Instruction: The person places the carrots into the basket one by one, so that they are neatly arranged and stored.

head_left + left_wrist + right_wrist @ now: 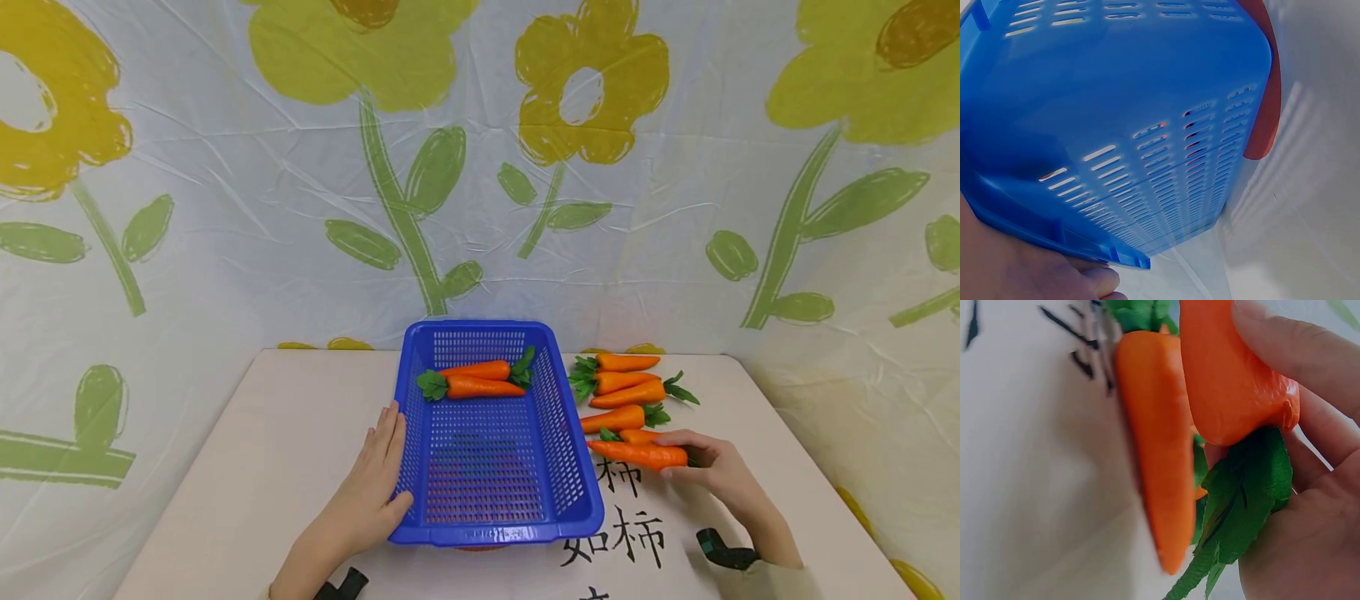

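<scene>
My right hand (708,467) pinches an orange carrot (641,454) with green leaves by its thick end, thumb on one side and fingers on the other. In the right wrist view its leaf (1247,487) hangs by the palm, and another carrot (1157,437) lies just beside it. My left hand (371,483) rests along the left rim of a blue plastic basket (491,533), fingers straight, thumb lying over the edge. Two carrots, a front one (483,387) and a back one (474,370), lie inside the basket at its far end.
Right of the basket several carrots (626,381) lie in a loose column on the pale table (315,433). Black characters (637,537) mark the tabletop near the basket's right front corner. Something reddish-brown (1266,125) shows under the basket. A flower-printed cloth (300,167) hangs behind.
</scene>
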Demonstrator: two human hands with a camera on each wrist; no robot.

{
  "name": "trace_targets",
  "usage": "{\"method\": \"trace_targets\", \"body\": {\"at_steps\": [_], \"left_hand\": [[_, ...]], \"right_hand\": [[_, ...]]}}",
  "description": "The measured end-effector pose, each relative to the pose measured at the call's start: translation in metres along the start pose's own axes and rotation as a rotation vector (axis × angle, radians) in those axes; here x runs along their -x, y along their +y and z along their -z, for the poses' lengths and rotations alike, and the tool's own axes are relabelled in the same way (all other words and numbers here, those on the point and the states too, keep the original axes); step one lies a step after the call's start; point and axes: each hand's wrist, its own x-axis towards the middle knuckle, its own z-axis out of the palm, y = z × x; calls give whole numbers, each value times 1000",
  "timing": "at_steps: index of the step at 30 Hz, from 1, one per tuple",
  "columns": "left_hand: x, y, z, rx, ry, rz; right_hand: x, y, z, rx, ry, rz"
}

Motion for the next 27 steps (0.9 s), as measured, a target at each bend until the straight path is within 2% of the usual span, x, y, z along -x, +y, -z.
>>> {"method": "trace_targets", "body": {"at_steps": [3, 8, 15, 20, 27], "left_hand": [[0, 0, 0, 2, 2, -3], [0, 0, 0, 1, 3, -3], [0, 2, 1, 5, 2, -2], [0, 1, 1, -9, 6, -4], [0, 1, 1, -6, 11, -9]], "right_hand": [[-4, -4, 3, -24, 4, 76], [-10, -15, 9, -36, -13, 124], [-23, -31, 12, -58, -18, 133], [-35, -44, 14, -31, -19, 137], [-52, -68, 15, -11, -20, 184]]}}
